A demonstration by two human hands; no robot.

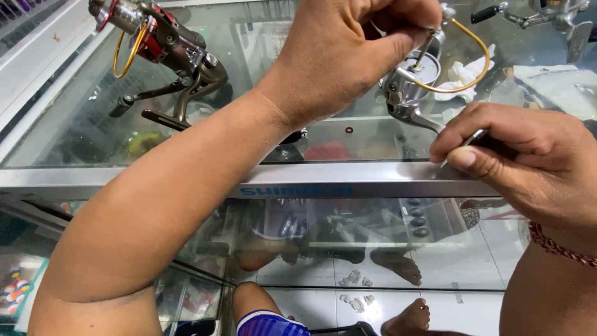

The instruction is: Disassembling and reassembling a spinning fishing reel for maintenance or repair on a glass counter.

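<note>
Left hand (pixel 348 56) fingers pinch the silver spinning reel (pixel 410 87) top; right hand (pixel 516 155) grips its foot at 4 o'clock.

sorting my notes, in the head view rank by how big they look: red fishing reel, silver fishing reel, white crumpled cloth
1. red fishing reel, largest
2. silver fishing reel, partly hidden by the left hand, so possibly about equal
3. white crumpled cloth, smallest

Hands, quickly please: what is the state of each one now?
Left hand: closed, pinching the top of the silver fishing reel.
Right hand: closed, gripping the reel's foot.
</note>
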